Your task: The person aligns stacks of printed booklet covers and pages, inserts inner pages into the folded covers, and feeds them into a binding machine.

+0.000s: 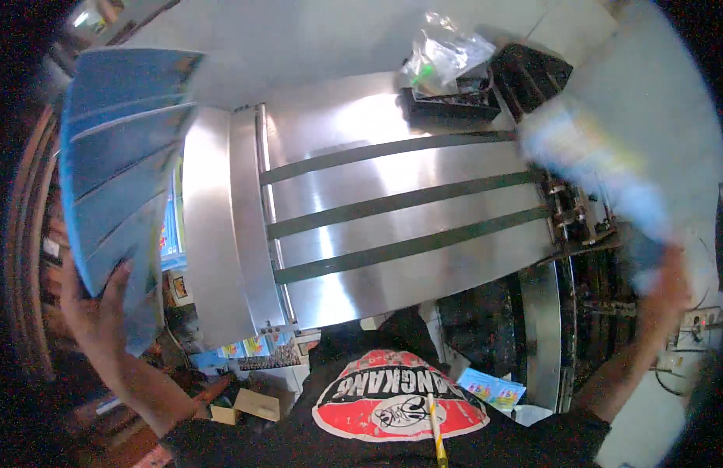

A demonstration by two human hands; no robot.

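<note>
At the far left, my left hand (102, 312) is closed on the lower edge of a large blue sheet (127, 156). The sheet stands tilted, with several pale lines across it; whether it is one sheet or several together I cannot tell. On the far right, my right hand (667, 285) is smeared by motion and grips the lower end of a blurred printed sheet (603, 160) in pale blue and yellow. Between my hands lies a shiny metal feed table (361, 273) with three dark green belts (400, 210) running across it.
A black tray (451, 109) with a clear plastic bag (447, 54) sits on the table's far side. Mechanical parts (572, 210) line its right end. Colourful printed sheets (492, 388) lie low at the right. A small cardboard box (256, 404) is at lower left.
</note>
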